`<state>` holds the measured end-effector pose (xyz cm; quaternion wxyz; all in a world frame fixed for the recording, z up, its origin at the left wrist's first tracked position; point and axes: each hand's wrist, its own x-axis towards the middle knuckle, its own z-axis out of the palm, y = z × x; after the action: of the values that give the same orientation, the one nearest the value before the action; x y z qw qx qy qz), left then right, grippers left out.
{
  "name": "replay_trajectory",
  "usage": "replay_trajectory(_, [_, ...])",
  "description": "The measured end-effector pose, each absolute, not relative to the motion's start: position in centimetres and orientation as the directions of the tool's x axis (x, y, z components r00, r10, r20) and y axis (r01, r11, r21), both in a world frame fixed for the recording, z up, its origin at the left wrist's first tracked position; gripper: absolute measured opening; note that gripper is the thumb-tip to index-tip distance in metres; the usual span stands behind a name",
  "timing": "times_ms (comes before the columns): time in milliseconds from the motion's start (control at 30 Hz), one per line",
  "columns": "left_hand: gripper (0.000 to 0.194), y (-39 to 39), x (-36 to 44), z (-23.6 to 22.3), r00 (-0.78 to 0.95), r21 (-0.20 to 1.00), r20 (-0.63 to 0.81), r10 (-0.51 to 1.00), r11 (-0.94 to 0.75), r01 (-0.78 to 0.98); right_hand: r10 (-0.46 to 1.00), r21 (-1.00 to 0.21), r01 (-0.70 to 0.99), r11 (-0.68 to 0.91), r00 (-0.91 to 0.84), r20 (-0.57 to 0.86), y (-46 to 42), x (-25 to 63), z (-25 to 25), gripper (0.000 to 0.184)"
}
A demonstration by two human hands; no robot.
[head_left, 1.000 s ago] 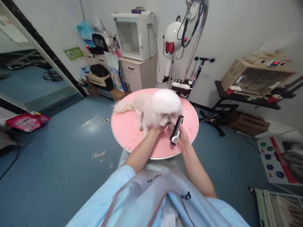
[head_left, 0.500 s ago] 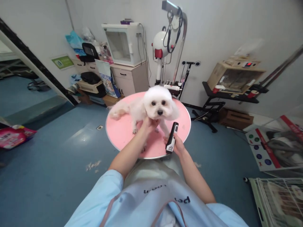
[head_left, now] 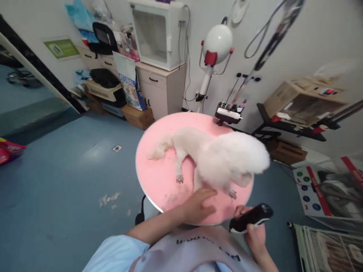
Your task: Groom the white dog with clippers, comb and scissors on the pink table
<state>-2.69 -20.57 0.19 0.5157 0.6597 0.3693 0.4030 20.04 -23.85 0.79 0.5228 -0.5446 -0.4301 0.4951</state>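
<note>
A small white fluffy dog is on a round pink table, its head turned to the right and lowered, so its eyes are hidden. My left hand is open, fingers apart and palm down, close to the dog's front leg and chest. Whether the fingertips touch the fur I cannot tell. Black hair clippers are gripped in my right hand, just off the table's near right edge and apart from the dog.
A tool holder is fixed at the table's far edge, with a white-and-red dryer on a stand behind. Cabinets line the back wall. To the right stand a wooden box and a wire cage. Hair clumps lie on the floor.
The dog has turned its head from facing me to the right. My left hand has come away from under its chin and spread. The clippers have moved back toward my body; the view has shifted.
</note>
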Motion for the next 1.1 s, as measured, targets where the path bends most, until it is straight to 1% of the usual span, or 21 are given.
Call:
replay_trajectory(33, [0.061, -21.3, -4.0, -0.3, 0.486, 0.928, 0.180, 0.855, -0.312, 0.206, 0.989, -0.991, -0.001, -0.135, 0.061, -0.135, -24.1, 18.3, 1.4, 0.043])
replay_trajectory(100, [0.078, -22.4, -6.9, -1.3, 0.583, 0.803, 0.133, 0.801, -0.432, 0.410, 0.971, -0.970, 0.053, -0.238, -0.012, -0.239, -24.1, 14.1, 2.7, 0.045])
replay_trajectory(167, [0.079, -23.1, -10.8, -2.2, 0.596, 0.709, 0.022, 0.803, -0.433, 0.557, 0.951, -0.948, 0.083, -0.308, -0.015, -0.310, -23.6, 9.4, 3.9, 0.045])
replay_trajectory(233, [0.068, -23.5, -16.2, -2.7, 0.573, 0.662, -0.066, 0.817, -0.394, 0.638, 0.939, -0.935, 0.093, -0.342, 0.006, -0.343, -22.8, 4.9, 5.0, 0.046])
replay_trajectory(267, [0.059, -23.7, -19.5, -2.6, 0.484, 0.639, -0.111, 0.868, -0.310, 0.704, 0.937, -0.931, 0.104, -0.350, 0.030, -0.349, -22.4, 2.7, 5.7, 0.046])
replay_trajectory(300, [0.052, -23.8, -23.2, -2.4, 0.336, 0.605, -0.157, 0.929, -0.178, 0.776, 0.936, -0.928, 0.126, -0.350, 0.072, -0.344, -22.0, 0.5, 6.4, 0.044])
replay_trajectory(333, [0.048, -23.9, -27.0, -1.9, 0.129, 0.552, -0.195, 0.972, 0.000, 0.834, 0.938, -0.927, 0.160, -0.341, 0.122, -0.324, -21.6, -1.6, 7.1, 0.043])
replay_trajectory(367, [0.046, -24.1, -30.8, -1.2, -0.117, 0.479, -0.207, 0.971, 0.204, 0.854, 0.940, -0.924, 0.198, -0.328, 0.161, -0.300, -21.2, -3.8, 7.8, 0.040])
replay_trajectory(400, [0.045, -24.3, -34.4, -0.3, -0.337, 0.422, -0.204, 0.919, 0.393, 0.817, 0.944, -0.920, 0.230, -0.317, 0.176, -0.281, -21.0, -6.0, 8.6, 0.037])
replay_trajectory(433, [0.048, -24.5, -37.5, 0.8, -0.459, 0.397, -0.208, 0.864, 0.503, 0.768, 0.947, -0.918, 0.250, -0.309, 0.166, -0.273, -20.7, -8.3, 9.3, 0.035])
replay_trajectory(467, [0.052, -24.7, -39.8, 2.1, -0.517, 0.331, -0.246, 0.820, 0.572, 0.750, 0.952, -0.919, 0.253, -0.301, 0.139, -0.273, -20.6, -10.6, 10.0, 0.034])
replay_trajectory(500, [0.057, -24.8, -41.5, 3.5, -0.439, 0.330, -0.316, 0.841, 0.531, 0.780, 0.958, -0.927, 0.240, -0.287, 0.100, -0.270, -20.5, -12.9, 10.6, 0.034])
replay_trajectory(567, [0.063, -24.6, -42.4, 6.4, -0.188, 0.410, -0.326, 0.926, 0.318, 0.855, 0.971, -0.952, 0.193, -0.239, 0.028, -0.238, -20.5, -17.3, 11.6, 0.036])
replay_trajectory(633, [0.078, -23.7, -41.5, 8.9, 0.090, 0.496, -0.208, 0.974, 0.026, 0.868, 0.981, -0.971, 0.152, -0.183, -0.038, -0.191, -20.3, -21.2, 12.2, 0.038])
replay_trajectory(667, [0.078, -22.9, -40.7, 9.9, 0.201, 0.530, -0.153, 0.968, -0.091, 0.843, 0.981, -0.976, 0.140, -0.166, -0.082, -0.178, -20.1, -22.8, 12.3, 0.037])
replay_trajectory(700, [0.073, -21.8, -40.1, 10.6, 0.277, 0.565, -0.121, 0.953, -0.164, 0.809, 0.975, -0.977, 0.137, -0.163, -0.126, -0.180, -19.7, -24.2, 12.4, 0.036])
replay_trajectory(733, [0.067, -20.6, -39.8, 11.0, 0.309, 0.599, -0.111, 0.944, -0.185, 0.779, 0.966, -0.975, 0.140, -0.172, -0.169, -0.195, -19.1, -25.3, 12.4, 0.033])
replay_trajectory(833, [0.049, -15.7, -41.1, 10.8, 0.275, 0.685, -0.183, 0.944, -0.078, 0.724, 0.923, -0.965, 0.156, -0.209, -0.296, -0.248, -16.4, -27.4, 11.4, 0.029])
replay_trajectory(900, [0.036, -11.9, -44.1, 9.8, 0.203, 0.681, -0.265, 0.943, 0.034, 0.732, 0.903, -0.958, 0.185, -0.219, -0.333, -0.270, -13.6, -28.5, 10.1, 0.033])
replay_trajectory(1000, [0.022, -7.0, -51.3, 8.2, 0.018, 0.540, -0.358, 0.934, 0.191, 0.820, 0.912, -0.938, 0.261, -0.230, -0.278, -0.301, -7.6, -31.3, 8.2, 0.041])
replay_trajectory(1100, [0.021, -4.0, -60.7, 7.4, -0.219, 0.361, -0.420, 0.881, 0.383, 0.850, 0.901, -0.915, 0.354, -0.193, -0.305, -0.308, 0.1, -36.4, 8.1, 0.042])
